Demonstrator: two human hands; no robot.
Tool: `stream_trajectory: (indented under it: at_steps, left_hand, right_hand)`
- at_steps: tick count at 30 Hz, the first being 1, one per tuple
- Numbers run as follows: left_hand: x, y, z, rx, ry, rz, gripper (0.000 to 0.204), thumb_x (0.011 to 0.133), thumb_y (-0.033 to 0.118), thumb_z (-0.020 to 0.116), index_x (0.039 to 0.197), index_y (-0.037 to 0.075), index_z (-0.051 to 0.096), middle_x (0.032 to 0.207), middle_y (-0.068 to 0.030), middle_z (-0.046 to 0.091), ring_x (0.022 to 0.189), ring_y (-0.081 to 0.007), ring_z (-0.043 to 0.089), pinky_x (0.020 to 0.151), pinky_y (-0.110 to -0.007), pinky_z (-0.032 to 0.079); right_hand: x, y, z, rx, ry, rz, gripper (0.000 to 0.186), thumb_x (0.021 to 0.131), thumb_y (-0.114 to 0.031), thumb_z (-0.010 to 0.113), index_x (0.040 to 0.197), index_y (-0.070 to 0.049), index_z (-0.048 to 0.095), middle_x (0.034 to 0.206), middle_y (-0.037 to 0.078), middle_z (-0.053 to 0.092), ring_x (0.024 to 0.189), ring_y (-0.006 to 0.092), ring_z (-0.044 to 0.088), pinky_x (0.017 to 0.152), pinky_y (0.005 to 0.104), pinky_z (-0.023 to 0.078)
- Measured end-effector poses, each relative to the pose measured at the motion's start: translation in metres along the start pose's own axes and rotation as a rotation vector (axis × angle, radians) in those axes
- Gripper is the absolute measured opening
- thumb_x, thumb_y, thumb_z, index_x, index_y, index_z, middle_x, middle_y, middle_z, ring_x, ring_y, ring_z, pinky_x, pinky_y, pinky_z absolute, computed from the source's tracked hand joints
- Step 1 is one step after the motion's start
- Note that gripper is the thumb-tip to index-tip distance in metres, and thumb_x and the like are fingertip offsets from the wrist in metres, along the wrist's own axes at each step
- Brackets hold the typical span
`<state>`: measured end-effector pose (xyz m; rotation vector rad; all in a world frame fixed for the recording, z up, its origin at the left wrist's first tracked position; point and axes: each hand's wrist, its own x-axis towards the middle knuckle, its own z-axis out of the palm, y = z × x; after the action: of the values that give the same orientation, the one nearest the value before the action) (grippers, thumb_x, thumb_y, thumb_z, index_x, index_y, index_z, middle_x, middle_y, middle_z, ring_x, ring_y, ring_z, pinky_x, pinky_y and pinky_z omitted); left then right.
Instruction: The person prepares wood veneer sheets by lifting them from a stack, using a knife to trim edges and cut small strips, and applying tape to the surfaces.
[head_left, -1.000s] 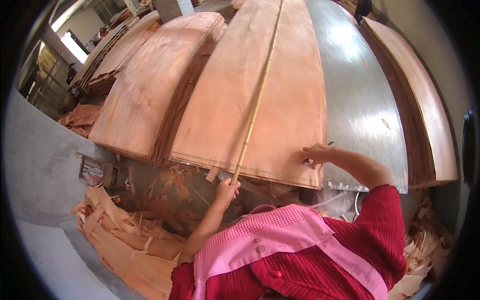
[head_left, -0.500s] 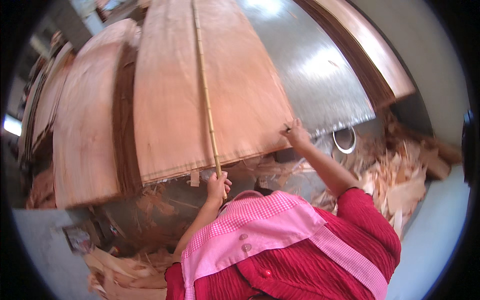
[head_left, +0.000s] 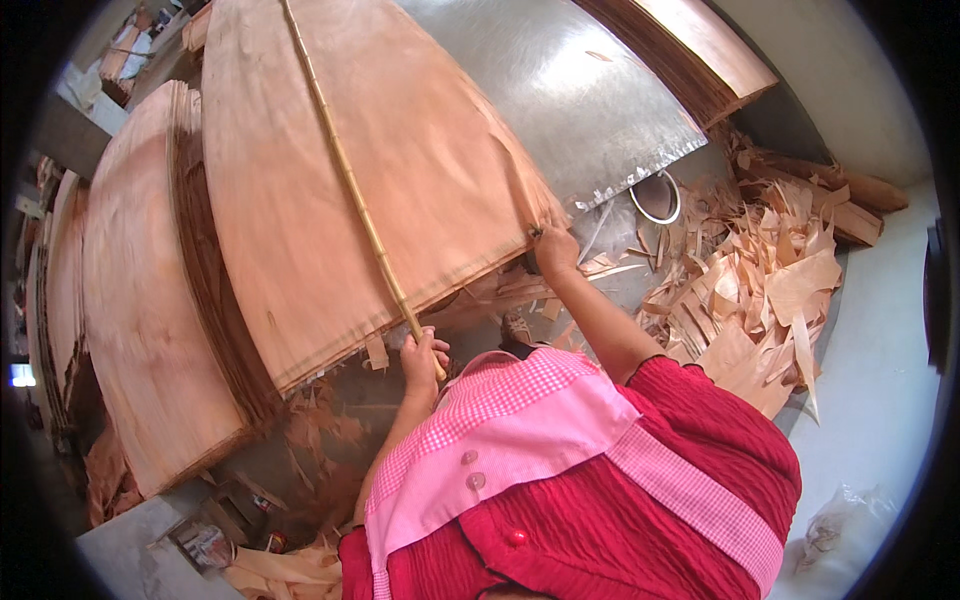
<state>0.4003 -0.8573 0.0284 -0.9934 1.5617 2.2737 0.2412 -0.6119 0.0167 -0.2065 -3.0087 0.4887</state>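
Note:
A long, thin bamboo stick [head_left: 350, 185] lies lengthwise over a wide reddish wood veneer sheet [head_left: 400, 130], the top one of a stack. My left hand [head_left: 421, 356] is closed round the stick's near end, just off the sheet's front edge. At the near right corner of the sheet, my right hand [head_left: 556, 250] is closed in a pinch, and the sheet ripples beside it. A small dark thing shows at those fingertips, too small to name.
To the right, a shiny metal tabletop [head_left: 620, 110] adjoins the stack, with a white-rimmed round opening [head_left: 656, 197] below its edge. Torn veneer scraps [head_left: 750, 290] are heaped farther right. Another veneer stack [head_left: 150, 290] stands on the left, and one more [head_left: 705, 50] at the far right.
My view has turned, so the sheets and stick sit farther left and tilt more. My right hand has come down onto the sheet's corner, which now ripples. My left hand still grips the stick.

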Motion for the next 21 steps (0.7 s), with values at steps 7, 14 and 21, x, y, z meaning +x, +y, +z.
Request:
stream_trajectory:
  at_steps: [7,14,21]
  left_hand:
    - [-0.003,-0.006,-0.012,0.027,0.014,0.059,0.02,0.087,0.018,0.045,0.101,0.004,0.043,0.07,-0.0081,0.057,0.039,-0.0098,0.047,0.035,-0.021,0.037]
    - [-0.018,-0.019,0.003,0.722,0.231,0.509,0.071,0.078,0.003,0.047,0.137,0.01,0.009,0.124,-0.0275,0.032,0.112,-0.0381,0.037,0.089,-0.042,0.035]
    - [0.018,-0.021,0.014,0.748,0.243,0.975,0.025,0.078,0.008,0.053,0.1,0.0,0.046,0.092,-0.0182,0.051,0.083,-0.026,0.055,0.063,-0.035,0.048]
  right_hand:
    - [-0.006,-0.049,-0.055,0.215,0.281,-0.117,0.019,0.074,-0.017,0.059,0.092,-0.013,0.063,0.099,0.016,0.057,0.076,0.0306,0.06,0.063,0.0394,0.047]
    - [-0.048,-0.221,-0.061,0.352,-0.195,-1.029,0.033,0.066,-0.011,0.062,0.099,-0.008,0.057,0.082,0.013,0.061,0.075,0.0293,0.06,0.064,0.0364,0.048]
    - [-0.122,-0.336,0.047,-0.328,-0.43,-1.481,0.016,0.075,-0.014,0.05,0.087,-0.008,0.06,0.071,0.01,0.062,0.066,0.0237,0.063,0.056,0.0342,0.049]
